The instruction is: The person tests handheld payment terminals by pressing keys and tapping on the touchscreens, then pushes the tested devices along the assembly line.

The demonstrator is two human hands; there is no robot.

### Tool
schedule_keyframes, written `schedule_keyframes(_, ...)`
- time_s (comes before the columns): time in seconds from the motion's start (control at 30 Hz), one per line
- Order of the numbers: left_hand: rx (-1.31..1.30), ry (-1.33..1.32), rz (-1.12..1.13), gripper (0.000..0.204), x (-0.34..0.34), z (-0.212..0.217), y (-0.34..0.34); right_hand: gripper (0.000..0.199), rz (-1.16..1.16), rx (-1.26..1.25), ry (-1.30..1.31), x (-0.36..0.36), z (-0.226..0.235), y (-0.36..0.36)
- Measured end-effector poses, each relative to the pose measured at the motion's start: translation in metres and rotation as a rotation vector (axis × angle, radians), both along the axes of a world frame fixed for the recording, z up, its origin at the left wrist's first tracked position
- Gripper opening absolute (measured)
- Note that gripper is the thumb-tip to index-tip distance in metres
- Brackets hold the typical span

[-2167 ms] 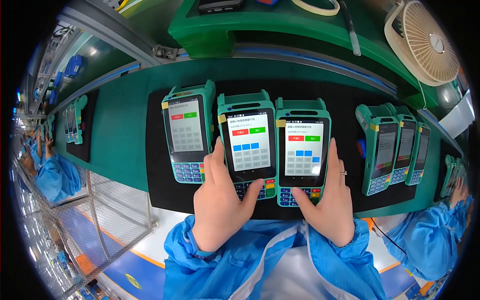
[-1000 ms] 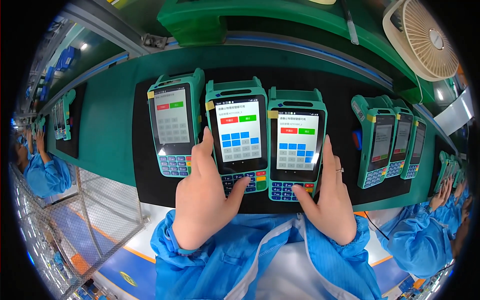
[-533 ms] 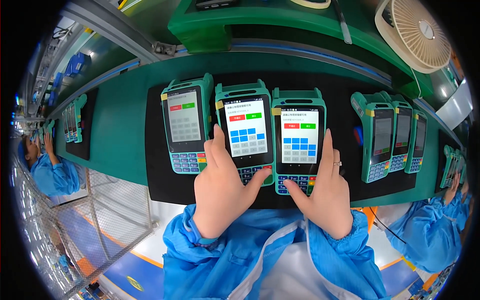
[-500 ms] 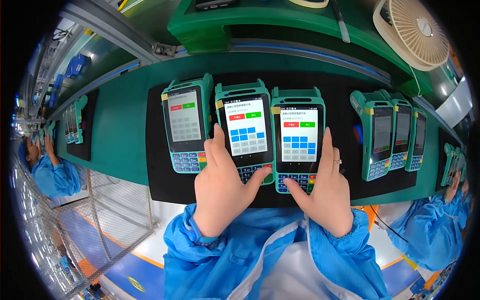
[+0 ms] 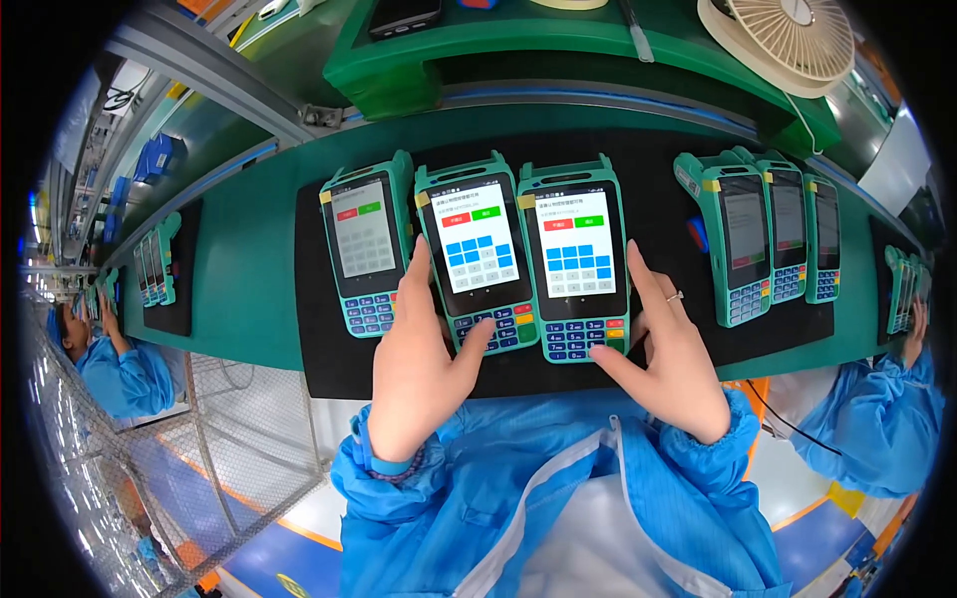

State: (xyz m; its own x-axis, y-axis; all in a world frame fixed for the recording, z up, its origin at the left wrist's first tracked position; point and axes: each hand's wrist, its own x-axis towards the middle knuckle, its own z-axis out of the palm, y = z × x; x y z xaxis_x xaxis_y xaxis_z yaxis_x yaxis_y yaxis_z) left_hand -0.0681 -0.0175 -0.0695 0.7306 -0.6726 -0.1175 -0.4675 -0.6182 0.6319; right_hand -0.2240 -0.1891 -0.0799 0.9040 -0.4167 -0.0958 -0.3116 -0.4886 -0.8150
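Observation:
Three teal handheld payment terminals lie face up side by side in front of me. At the middle payment terminal (image 5: 482, 269), my left hand (image 5: 421, 349) has its fingers along the left edge and its thumb over the keypad. The right-hand payment terminal (image 5: 581, 284) is held likewise by my right hand (image 5: 666, 349), fingers along its right edge, thumb on the lower keys. Both screens are lit, with red and green buttons and a grid of blue and grey tiles. The left-hand payment terminal (image 5: 365, 249) has a dimmer screen and no hand on it.
A black mat (image 5: 658, 214) lies under the terminals on the green bench (image 5: 239, 239). Several more terminals (image 5: 748, 244) stand at the right. A green shelf (image 5: 478, 55) spans the back, holding a beige fan (image 5: 788, 40) and a phone (image 5: 404, 15). Co-workers in blue sit at both sides.
My left thumb has moved left from the coloured keys to the number keys. My right thumb has shifted right across its keypad. More tiles are blue on both screens. The view has shifted slightly.

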Motion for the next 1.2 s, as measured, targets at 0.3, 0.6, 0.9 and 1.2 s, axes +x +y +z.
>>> schedule_keyframes(0.3, 0.039, -0.043, 0.024, 0.088, -0.005, 0.001, -0.007, 0.079, 0.025, 0.094, 0.049, -0.003, 0.006, -0.008)
schedule_keyframes(0.6, -0.027, -0.016, 0.008, 0.088, -0.005, 0.0, -0.003, 0.078, 0.062, 0.034, 0.019, -0.002, 0.004, -0.007)
schedule_keyframes(0.9, -0.131, 0.292, -0.031, 0.083, 0.005, 0.002, 0.015, 0.079, 0.019, 0.266, 0.115, -0.003, 0.007, -0.011)
schedule_keyframes(1.2, 0.017, 0.175, 0.044, 0.091, -0.003, 0.004, 0.001, 0.089, -0.007, 0.044, 0.069, 0.004, 0.001, 0.001)
